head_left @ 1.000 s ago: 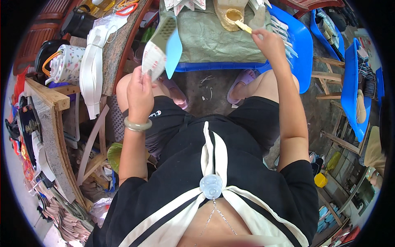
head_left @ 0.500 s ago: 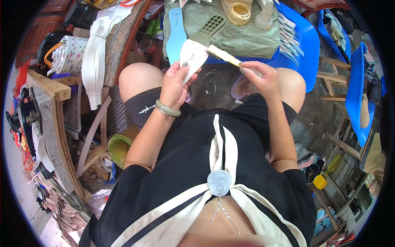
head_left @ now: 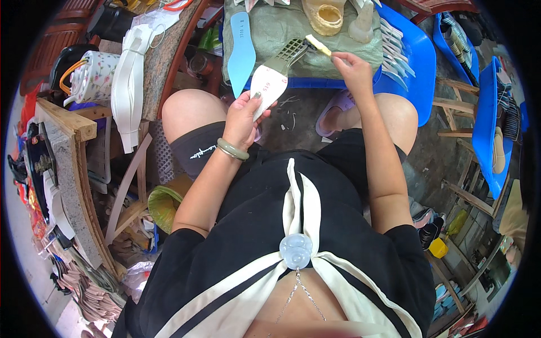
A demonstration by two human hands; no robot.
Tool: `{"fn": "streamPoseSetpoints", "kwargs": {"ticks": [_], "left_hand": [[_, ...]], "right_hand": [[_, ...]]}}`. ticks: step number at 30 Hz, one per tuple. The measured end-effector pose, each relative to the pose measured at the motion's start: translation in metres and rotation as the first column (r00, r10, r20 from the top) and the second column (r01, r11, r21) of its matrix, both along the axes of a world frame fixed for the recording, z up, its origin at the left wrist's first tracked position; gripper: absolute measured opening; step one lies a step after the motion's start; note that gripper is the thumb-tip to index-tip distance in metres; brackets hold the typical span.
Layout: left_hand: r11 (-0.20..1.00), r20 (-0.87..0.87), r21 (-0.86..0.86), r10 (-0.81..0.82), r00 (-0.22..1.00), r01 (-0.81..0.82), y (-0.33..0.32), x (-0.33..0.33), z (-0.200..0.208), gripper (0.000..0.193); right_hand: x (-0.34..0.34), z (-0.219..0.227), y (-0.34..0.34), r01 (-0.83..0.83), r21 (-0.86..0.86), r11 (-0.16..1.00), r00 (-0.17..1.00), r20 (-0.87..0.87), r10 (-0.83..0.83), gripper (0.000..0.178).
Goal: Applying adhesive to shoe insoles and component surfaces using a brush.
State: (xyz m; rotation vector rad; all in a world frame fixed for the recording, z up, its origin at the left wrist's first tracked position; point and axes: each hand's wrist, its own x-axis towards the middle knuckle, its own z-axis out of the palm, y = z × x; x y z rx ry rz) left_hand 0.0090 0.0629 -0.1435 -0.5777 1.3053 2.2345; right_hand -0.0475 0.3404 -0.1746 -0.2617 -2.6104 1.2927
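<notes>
My left hand (head_left: pixel 244 117) is closed on the white end of a shoe insole (head_left: pixel 269 83), whose far part is olive-green with a grid of dark squares. Between the fingers of my right hand (head_left: pixel 355 70) is a small brush (head_left: pixel 319 45) with a pale yellow handle. Its dark bristle end is at or just beside the insole's far gridded tip; I cannot tell whether they touch. A light blue insole (head_left: pixel 241 50) lies left of the held one on a green-grey covered surface (head_left: pixel 344 59). Farther back stands a crusted, yellowish glue pot (head_left: pixel 328 19).
A translucent bottle (head_left: pixel 362 25) stands right of the pot. Several pale insoles are stacked in a blue tray (head_left: pixel 420 67). At the left, white strips (head_left: pixel 131 84) hang over a table edge beside a floral container (head_left: pixel 100 76). Another blue tray (head_left: pixel 490 135) stands at the far right.
My right hand and the brush have moved away from me, from the white part toward the insole's gridded tip. The held insole has shifted slightly right and nearer me.
</notes>
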Motion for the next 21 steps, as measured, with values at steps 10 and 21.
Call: {"fn": "streamPoseSetpoints", "kwargs": {"ticks": [10,21], "left_hand": [[0.715,-0.297,-0.697,-0.353,0.887,0.051,-0.005,-0.009,0.003,0.025],[0.427,-0.409,-0.888,-0.560,0.720,-0.172,0.003,-0.001,0.015,0.014]], "right_hand": [[-0.021,0.031,-0.016,-0.237,0.054,0.970,0.971,0.057,0.234,0.024],[0.054,0.074,-0.052,-0.317,-0.354,0.880,0.921,0.106,0.374,0.016]]}}
